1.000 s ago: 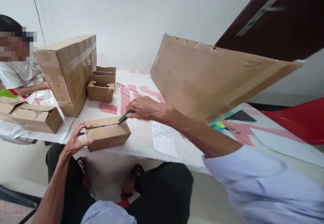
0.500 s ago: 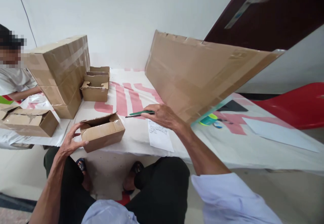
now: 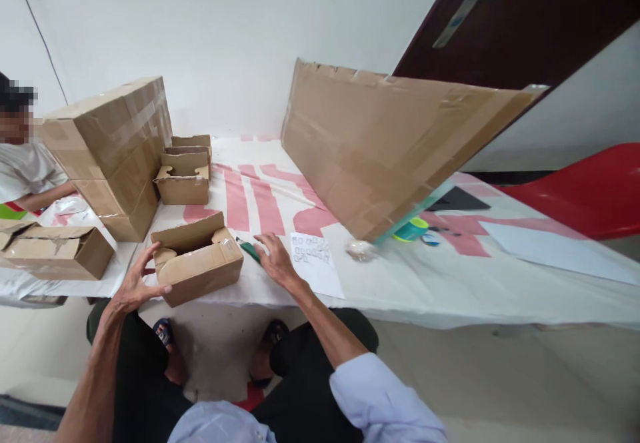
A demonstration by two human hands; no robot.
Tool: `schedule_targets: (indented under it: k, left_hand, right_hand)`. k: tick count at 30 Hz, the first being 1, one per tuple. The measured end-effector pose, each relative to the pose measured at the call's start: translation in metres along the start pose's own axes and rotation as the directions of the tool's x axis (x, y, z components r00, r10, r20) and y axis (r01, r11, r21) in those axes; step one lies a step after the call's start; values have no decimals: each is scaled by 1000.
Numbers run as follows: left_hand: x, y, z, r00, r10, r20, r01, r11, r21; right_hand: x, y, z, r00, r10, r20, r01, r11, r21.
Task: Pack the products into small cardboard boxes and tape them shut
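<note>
A small cardboard box (image 3: 200,273) sits at the table's near edge with its top open and its back flap raised. My left hand (image 3: 135,281) holds its left end, thumb on the near side and fingers at the rim. Just right of the box, a green-handled cutter (image 3: 250,251) lies on the cloth. My right hand (image 3: 275,259) is beside the cutter, its fingers apart and holding nothing. A paper with small drawn shapes (image 3: 315,263) lies right of that hand.
Stacked boxes (image 3: 115,156), open small boxes (image 3: 184,179) and a closed box (image 3: 60,253) stand left. A large cardboard panel (image 3: 385,143) leans at the back, near a tape roll (image 3: 411,229). A person (image 3: 30,169) sits far left; a red chair (image 3: 585,193) is right.
My right hand has moved left and down and let go of the cutter beside the box. The box's back flap stands higher. A clear tape roll has come into sight by the panel.
</note>
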State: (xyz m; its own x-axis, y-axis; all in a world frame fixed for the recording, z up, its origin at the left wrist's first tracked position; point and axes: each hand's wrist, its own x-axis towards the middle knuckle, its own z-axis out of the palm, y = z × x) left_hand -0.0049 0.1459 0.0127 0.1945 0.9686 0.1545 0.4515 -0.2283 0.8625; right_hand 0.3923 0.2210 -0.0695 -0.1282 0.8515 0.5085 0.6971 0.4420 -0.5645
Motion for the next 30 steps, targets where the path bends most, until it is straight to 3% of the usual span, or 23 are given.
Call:
schedule_targets:
  k: [4, 7, 10, 12, 15, 18, 20, 24, 27, 30]
  left_hand:
    - [-1, 5, -2, 999, -2, 35, 1, 1000, 19]
    - [-2, 8, -2, 999, 8, 51, -9, 999, 35]
    - [-2, 9, -1, 999, 14, 52, -17, 999, 47]
    - [-3, 9, 1, 998, 15, 53, -17, 999, 47]
    - [-3, 5, 1, 998, -5, 61, 2, 999, 35]
    - [-5, -3, -2, 994, -16, 111, 21, 999, -43]
    - [-6, -7, -4, 987, -2, 158, 23, 990, -136]
    - [-7, -9, -4, 982, -2, 189, 48, 969, -244]
    - [-8, -4, 5, 991, -41, 126, 56, 991, -119]
    - [-9, 2, 14, 997, -23, 73, 24, 1000, -6]
  right_hand:
    - [36, -46, -21, 967, -237, 89, 226, 967, 119]
    - [52, -78, -30, 893, -363, 267, 350, 932, 97]
    - [55, -95, -34, 825, -411, 389, 421, 905, 63]
    - [51, -99, -38, 821, -434, 371, 449, 892, 50]
    - [35, -101, -41, 832, -498, 245, 521, 853, -32]
    - [8, -97, -39, 784, -600, 161, 620, 772, -143]
    - [-13, -93, -35, 763, -624, 170, 646, 746, -162]
    - [-37, -87, -31, 797, -553, 244, 589, 801, -109]
    - [-31, -90, -33, 816, -507, 277, 529, 849, -4]
    - [-8, -99, -35, 837, -478, 267, 481, 875, 58]
